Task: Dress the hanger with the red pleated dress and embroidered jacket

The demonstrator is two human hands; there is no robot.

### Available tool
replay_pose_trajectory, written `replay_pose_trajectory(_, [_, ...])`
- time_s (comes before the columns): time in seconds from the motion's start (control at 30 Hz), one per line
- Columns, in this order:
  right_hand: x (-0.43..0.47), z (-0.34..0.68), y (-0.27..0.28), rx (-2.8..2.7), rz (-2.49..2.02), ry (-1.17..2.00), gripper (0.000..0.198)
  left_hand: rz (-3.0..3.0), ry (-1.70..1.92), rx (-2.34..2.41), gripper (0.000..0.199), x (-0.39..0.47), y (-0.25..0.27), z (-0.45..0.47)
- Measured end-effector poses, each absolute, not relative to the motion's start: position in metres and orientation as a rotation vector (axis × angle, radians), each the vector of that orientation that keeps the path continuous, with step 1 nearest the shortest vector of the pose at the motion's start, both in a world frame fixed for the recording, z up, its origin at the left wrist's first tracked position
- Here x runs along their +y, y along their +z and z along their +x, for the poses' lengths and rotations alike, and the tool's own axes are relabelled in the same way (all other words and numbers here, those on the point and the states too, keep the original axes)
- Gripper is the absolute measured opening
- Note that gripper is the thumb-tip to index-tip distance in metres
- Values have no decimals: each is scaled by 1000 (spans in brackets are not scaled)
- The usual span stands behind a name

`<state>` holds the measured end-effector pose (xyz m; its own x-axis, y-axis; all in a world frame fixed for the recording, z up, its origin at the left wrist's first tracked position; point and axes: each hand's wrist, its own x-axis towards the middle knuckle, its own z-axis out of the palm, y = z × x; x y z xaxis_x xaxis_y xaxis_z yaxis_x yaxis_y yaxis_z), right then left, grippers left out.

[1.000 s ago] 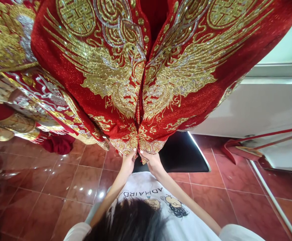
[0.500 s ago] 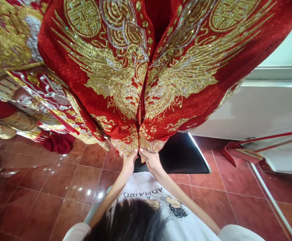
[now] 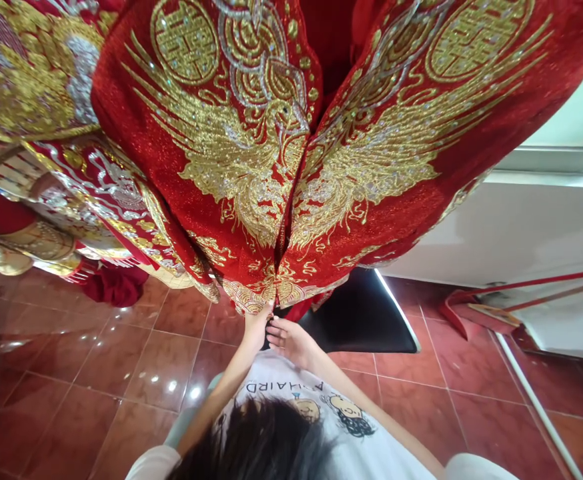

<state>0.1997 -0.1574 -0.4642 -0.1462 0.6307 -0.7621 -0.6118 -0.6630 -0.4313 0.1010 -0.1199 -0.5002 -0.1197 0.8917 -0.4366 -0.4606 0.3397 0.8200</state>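
A red jacket (image 3: pixel 231 227) with gold and silver embroidered birds and round emblems hangs in front of me, its two front edges meeting low down. A dark strip of zipper (image 3: pixel 281 237) shows in the gap between them. My left hand (image 3: pixel 255 328) is closed on the bottom corner of the left front edge, its thumb on top of the patterned hem. Just below the hem, my right hand (image 3: pixel 291 341) is off the cloth, its fingers loosely bent toward the left fingertips. Nothing visible lies in the right hand.
More embroidered red and gold garments (image 3: pixel 101 187) hang at the left. A black flat panel (image 3: pixel 366 317) with a bright edge lies under the jacket. At the right are a red dustpan (image 3: pixel 459 310) and a white pole (image 3: pixel 536 400), on the red tiled floor (image 3: pixel 136 360).
My right hand has let go of the right hem corner and moved slightly down, fingers bending toward the left hand. My left hand keeps its hold. The jacket has shifted a little to the right.
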Motion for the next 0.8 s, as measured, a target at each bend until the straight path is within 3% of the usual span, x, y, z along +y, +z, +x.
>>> replay_pose_trajectory(0.37, [-133, 192, -454, -380, -1502, 1384, 30, 688, 1271, 1226, 33, -119, -503, 99])
replay_pose_trajectory(0.8, [-117, 180, -443, -320, -1443, 1531, 15, 870, 1307, 1267, 23, -110, -510, 96])
